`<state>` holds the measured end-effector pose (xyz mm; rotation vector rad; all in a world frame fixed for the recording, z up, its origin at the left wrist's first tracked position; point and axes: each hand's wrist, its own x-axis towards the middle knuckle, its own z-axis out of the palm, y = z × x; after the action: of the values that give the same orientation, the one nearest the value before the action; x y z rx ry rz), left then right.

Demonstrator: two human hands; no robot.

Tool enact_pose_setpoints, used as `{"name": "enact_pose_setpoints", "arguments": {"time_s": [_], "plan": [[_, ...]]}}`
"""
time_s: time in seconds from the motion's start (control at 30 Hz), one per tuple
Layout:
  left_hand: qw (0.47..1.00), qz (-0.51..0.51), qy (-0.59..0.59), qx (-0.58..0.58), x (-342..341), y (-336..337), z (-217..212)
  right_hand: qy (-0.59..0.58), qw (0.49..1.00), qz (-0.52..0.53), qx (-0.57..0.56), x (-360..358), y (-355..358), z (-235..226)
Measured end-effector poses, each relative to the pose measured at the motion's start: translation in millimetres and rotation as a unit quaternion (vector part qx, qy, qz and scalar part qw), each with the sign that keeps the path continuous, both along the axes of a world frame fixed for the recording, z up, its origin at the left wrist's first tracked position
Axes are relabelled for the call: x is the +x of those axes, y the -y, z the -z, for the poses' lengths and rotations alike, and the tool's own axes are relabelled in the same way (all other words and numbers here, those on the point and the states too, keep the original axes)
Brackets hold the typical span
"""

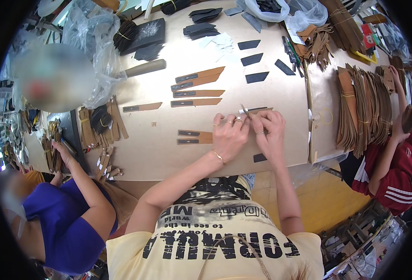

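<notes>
My left hand (pixel 230 135) and my right hand (pixel 270 133) meet over the table, fingertips pinched at a brown leather strip (pixel 266 111). A small white piece (pixel 243 111) shows at my left fingertips; whether it is fixed to the strip I cannot tell. Left of my hands lie brown strips with dark end pieces: a group (pixel 206 93) farther off, a single strip (pixel 143 107), and a pair (pixel 194 137) partly covered by my left hand. Several dark slanted pieces (pixel 252 59) are laid out beyond my hands, and one dark piece (pixel 259 157) is beside my right wrist.
White slips (pixel 220 43) and stacks of dark pieces (pixel 201 31) lie at the far side. A wooden-handled tool (pixel 146 68) is at the left, pens (pixel 292 53) at the right. Bundled brown strips (pixel 362 109) stand farther right. People work on both sides, one in blue (pixel 70 224), one in red (pixel 397 172).
</notes>
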<state>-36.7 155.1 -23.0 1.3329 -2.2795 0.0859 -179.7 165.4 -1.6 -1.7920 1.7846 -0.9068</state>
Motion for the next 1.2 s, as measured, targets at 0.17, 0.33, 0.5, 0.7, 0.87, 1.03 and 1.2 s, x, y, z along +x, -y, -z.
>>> {"name": "enact_pose_setpoints", "arguments": {"time_s": [0.17, 0.33, 0.5, 0.7, 0.87, 1.03, 1.2], "plan": [[1.0, 0.009, 0.003, 0.024, 12.8, -2.7, 1.6, -0.081, 0.994, -0.061, -0.028, -2.9, -1.9, -4.4], [0.995, 0.036, -0.087, 0.009, 37.2, -9.9, -14.4, -0.197, 0.974, -0.092, -0.058, 4.3, -3.1, -2.7], [0.995, 0.029, -0.074, 0.067, 32.4, -5.5, -12.2, -0.264, 0.957, -0.104, -0.058, -0.5, -5.1, -2.7], [0.993, 0.048, -0.007, 0.108, 30.0, 2.6, -4.6, -0.159, 0.981, -0.094, -0.059, -9.5, 11.0, -14.7], [0.981, 0.06, 0.002, 0.183, 15.7, 21.4, -9.3, 0.025, 0.989, -0.062, 0.133, -22.0, 30.8, -18.5], [0.926, 0.076, -0.247, 0.274, 23.2, 37.1, -10.6, -0.02, 0.992, -0.102, 0.077, -19.2, 21.0, -34.6], [0.911, 0.139, -0.244, 0.301, 80.3, 21.8, -44.3, 0.045, 0.991, -0.106, 0.068, 15.5, 2.4, -50.4]]}}
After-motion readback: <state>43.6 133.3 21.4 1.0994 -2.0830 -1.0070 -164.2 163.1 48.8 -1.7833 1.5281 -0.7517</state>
